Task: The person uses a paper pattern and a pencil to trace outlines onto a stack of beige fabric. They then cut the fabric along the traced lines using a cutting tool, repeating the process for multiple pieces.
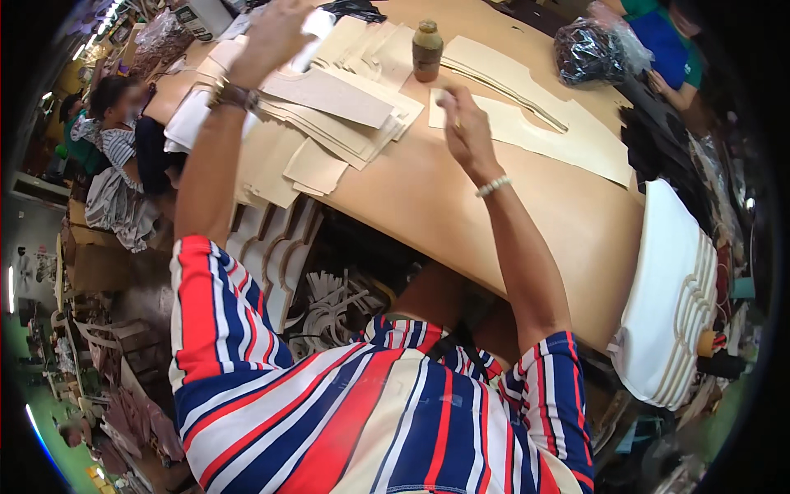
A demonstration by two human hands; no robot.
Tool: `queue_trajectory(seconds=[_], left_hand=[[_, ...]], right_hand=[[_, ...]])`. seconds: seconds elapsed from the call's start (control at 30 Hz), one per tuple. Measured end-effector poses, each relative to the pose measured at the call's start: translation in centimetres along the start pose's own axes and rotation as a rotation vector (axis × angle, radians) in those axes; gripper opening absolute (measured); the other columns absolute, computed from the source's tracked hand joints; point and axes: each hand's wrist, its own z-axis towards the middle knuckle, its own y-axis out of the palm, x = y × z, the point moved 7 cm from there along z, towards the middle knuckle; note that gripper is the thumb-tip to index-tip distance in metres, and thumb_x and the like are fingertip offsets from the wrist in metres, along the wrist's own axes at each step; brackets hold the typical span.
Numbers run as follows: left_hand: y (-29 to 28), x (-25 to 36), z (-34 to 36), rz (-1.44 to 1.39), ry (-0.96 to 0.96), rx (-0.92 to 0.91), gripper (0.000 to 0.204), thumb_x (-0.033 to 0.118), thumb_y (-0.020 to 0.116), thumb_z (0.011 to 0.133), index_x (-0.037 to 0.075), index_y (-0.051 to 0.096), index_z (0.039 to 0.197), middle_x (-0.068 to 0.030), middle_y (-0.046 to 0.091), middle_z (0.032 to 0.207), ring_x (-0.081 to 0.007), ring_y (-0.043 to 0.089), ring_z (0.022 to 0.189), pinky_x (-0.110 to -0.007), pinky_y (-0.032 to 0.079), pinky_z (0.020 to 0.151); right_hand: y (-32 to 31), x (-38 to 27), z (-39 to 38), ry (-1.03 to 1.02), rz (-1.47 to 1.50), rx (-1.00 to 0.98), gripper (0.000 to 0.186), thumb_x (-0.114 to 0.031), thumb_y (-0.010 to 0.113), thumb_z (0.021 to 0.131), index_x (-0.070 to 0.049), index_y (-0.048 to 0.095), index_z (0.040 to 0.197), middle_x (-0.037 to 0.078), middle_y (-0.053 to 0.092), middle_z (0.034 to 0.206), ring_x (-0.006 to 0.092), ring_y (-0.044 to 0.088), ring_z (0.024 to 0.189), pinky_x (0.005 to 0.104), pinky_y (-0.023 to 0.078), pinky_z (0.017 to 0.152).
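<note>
My left hand, with a dark watch strap at its wrist, is raised over the far left of the table. It is smeared by motion beside a white piece, and whether it holds that piece cannot be made out. My right hand is over the middle of the table with its fingers curled closed. Something pale shows at its fingertips, too small to name. Just beyond it stands a brown bottle with a yellowish top. Stacked cream cut panels lie under and beside my left hand.
Long curved cream panels lie across the table at the right. White shaped panels hang off its right edge. A plastic-wrapped bundle sits at the far right near a person in green and blue. Another person sits at the left.
</note>
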Motion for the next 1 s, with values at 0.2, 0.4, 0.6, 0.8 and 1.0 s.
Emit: queue_trajectory(seconds=[0.2, 0.4, 0.6, 0.8, 1.0], left_hand=[[3.0, 19.8, 1.9, -0.570, 0.176, -0.218, 0.039, 0.023, 0.066, 0.076, 0.004, 0.056, 0.108, -0.0123, 0.053, 0.111, -0.0272, 0.050, 0.105, -0.038, 0.041, 0.087], [7.8, 29.7, 1.4, -0.758, 0.157, -0.212, 0.023, 0.022, 0.055, 0.082, 0.003, 0.052, 0.094, -0.0133, 0.055, 0.092, -0.0290, 0.056, 0.091, -0.042, 0.048, 0.073], [5.5, 31.3, 1.3, -0.624, 0.318, -0.322, 0.020, 0.018, 0.049, 0.085, 0.003, 0.052, 0.098, -0.0158, 0.057, 0.087, -0.0310, 0.060, 0.077, -0.041, 0.051, 0.063], [5.6, 31.4, 0.8, -0.478, 0.411, -0.419, 0.030, 0.006, 0.050, 0.078, 0.001, 0.049, 0.108, -0.0153, 0.056, 0.095, -0.0288, 0.060, 0.082, -0.035, 0.051, 0.063], [-0.2, 32.7, -3.4, -0.616, 0.390, -0.313, 0.045, -0.002, 0.048, 0.074, 0.000, 0.046, 0.119, -0.0167, 0.052, 0.118, -0.0301, 0.055, 0.099, -0.037, 0.049, 0.078]], right_hand=[[-11.2, 9.8, -7.4, 0.107, -0.128, 0.237, 0.025, -0.012, 0.053, 0.089, -0.003, 0.053, 0.112, 0.016, 0.065, 0.092, 0.0251, 0.064, 0.084, 0.0337, 0.050, 0.070], [-16.5, 11.9, -12.5, 0.440, 0.387, 0.420, 0.026, -0.012, 0.053, 0.089, 0.008, 0.054, 0.107, 0.009, 0.062, 0.085, 0.0120, 0.059, 0.073, 0.0243, 0.049, 0.066], [-16.5, 12.0, -12.1, 0.398, 0.139, 0.391, 0.031, -0.015, 0.059, 0.084, 0.006, 0.056, 0.107, 0.011, 0.064, 0.084, 0.0146, 0.060, 0.071, 0.0276, 0.050, 0.065], [-15.9, 9.3, -11.9, 0.234, -0.205, 0.413, 0.030, -0.014, 0.062, 0.081, 0.002, 0.058, 0.106, 0.015, 0.064, 0.090, 0.0246, 0.062, 0.076, 0.0340, 0.050, 0.071], [-18.9, 6.7, -12.9, 0.006, -0.468, 0.652, 0.027, -0.013, 0.063, 0.079, 0.002, 0.058, 0.102, 0.018, 0.061, 0.095, 0.0328, 0.057, 0.089, 0.0387, 0.046, 0.079]])
